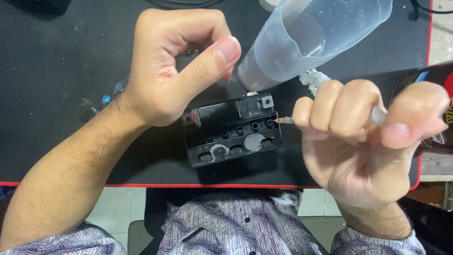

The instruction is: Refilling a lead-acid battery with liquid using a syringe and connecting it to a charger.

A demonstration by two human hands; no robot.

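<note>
A small black battery (232, 131) with a row of open fill holes on top lies on a black mat (61, 71). My right hand (363, 141) grips a clear syringe (380, 115), thumb on its plunger end, and its tip (282, 121) touches the rightmost fill hole. My left hand (177, 61) hovers above the battery's left rear corner, fingers curled and thumb stretched out, holding nothing that I can see. A translucent plastic measuring cup (311, 38) with some clear liquid stands just behind the battery.
The mat has a red border (141, 185) along the near edge. Small blue caps (106, 99) lie on the mat at the left. White crumpled tissue (312, 78) sits beside the cup. A dark packet (427, 78) lies at the right edge.
</note>
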